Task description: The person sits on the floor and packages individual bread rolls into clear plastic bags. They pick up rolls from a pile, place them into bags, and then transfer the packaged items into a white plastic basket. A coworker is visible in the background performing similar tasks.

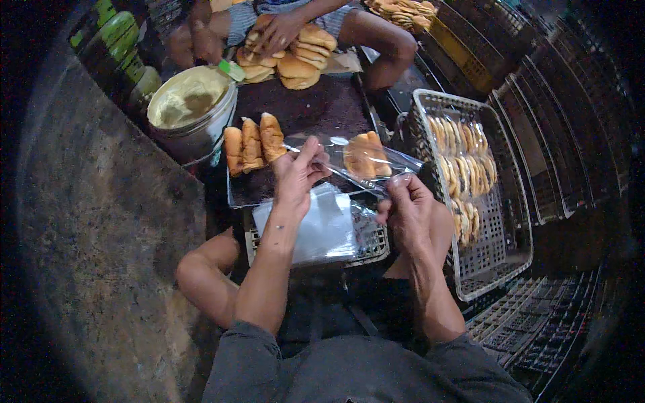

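Observation:
A clear plastic bag [330, 162] is stretched between my two hands above a dark tray [307, 103]. My left hand [298, 174] pinches the bag's left end between thumb and fingers. At its lower right corner, my right hand [410, 204] grips the film. Golden buns [367, 155] show through or behind the film; whether they lie inside it I cannot tell. Three elongated bread rolls [252, 143] lie side by side on the tray, left of my left hand. Below my hands, a stack of flat clear bags [322, 224] rests on a plastic crate [375, 247].
Opposite, a person's hand [279, 35] rests on piled buns [300, 68]; their other hand holds a green-handled spreader [232, 69] beside a bucket of pale cream [194, 95]. At right stands a basket [529, 252] of bagged filled buns [466, 163]. Several crates [534, 312] lie beyond.

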`<state>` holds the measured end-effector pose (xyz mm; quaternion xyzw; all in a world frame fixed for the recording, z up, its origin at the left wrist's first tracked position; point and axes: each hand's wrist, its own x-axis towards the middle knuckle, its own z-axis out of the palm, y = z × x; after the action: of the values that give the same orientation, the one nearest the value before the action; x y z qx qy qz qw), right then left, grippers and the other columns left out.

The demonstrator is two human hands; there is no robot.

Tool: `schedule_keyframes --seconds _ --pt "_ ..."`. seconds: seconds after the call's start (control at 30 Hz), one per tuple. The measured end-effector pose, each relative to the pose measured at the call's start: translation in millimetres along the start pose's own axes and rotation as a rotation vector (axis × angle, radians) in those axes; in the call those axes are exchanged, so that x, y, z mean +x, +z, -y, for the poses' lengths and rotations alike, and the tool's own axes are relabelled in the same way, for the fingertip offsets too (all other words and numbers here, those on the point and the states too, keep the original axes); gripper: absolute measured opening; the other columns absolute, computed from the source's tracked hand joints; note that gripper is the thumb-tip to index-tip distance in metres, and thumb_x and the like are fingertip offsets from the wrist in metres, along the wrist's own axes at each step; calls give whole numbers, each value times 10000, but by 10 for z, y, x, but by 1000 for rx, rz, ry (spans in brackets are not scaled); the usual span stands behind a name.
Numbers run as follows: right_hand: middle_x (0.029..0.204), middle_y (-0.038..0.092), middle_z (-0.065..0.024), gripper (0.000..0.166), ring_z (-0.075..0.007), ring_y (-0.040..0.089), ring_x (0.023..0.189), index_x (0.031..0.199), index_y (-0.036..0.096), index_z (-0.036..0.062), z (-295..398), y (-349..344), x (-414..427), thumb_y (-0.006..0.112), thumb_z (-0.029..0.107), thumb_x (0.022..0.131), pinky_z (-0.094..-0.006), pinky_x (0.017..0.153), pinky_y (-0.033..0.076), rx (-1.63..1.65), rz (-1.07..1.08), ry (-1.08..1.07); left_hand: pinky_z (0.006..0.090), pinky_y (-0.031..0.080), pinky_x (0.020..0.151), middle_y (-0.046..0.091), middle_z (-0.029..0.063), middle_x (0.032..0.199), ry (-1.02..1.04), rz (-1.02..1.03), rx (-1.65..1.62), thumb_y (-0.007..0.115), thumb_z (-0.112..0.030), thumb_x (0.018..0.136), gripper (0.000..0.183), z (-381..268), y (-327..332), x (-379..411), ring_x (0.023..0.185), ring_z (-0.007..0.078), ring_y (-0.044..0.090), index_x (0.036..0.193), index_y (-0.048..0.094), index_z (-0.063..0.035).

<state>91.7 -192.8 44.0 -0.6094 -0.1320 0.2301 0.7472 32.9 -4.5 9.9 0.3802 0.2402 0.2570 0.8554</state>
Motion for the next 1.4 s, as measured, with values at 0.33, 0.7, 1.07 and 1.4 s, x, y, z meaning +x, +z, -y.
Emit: schedule_keyframes --seconds 0.33,0.7,1.07,1.4 --pt "1381 416 -214 818 -342 366 1314 1414 246 21 -1472 1123 1210 701 347 817 -423 1090 270 -909 399 -344 301 511 694 613 87 823 429 -888 -644 570 -443 904 422 -85 -1732 323 697 170 578 1062 585 -51" --pt "983 670 -132 333 -274 628 937 1075 626 11 -1549 1031 1865 650 184 792 -326 844 469 -744 142 -202 411 487 919 505 157 1312 431 -864 -257 261 -642 933 740 -29 -1701 392 1188 284 503 1333 436 -45" --pt "1029 641 -98 388 -173 612 932 1148 569 -21 -49 120 999 568 197 827 -281 852 465 -46 254 42 417 558 809 509 207 1296 449 -518 -86 232 -578 967 712 -12 -885 215 1053 316 601 1335 402 8" --pt "995 636 -82 313 -184 622 912 1109 554 23 307 -276 569 558 180 839 -300 795 496 216 192 47 387 572 723 551 229 1194 410 -321 51 280 -619 941 756 -63 -494 -326 915 353 651 1385 299 -7"
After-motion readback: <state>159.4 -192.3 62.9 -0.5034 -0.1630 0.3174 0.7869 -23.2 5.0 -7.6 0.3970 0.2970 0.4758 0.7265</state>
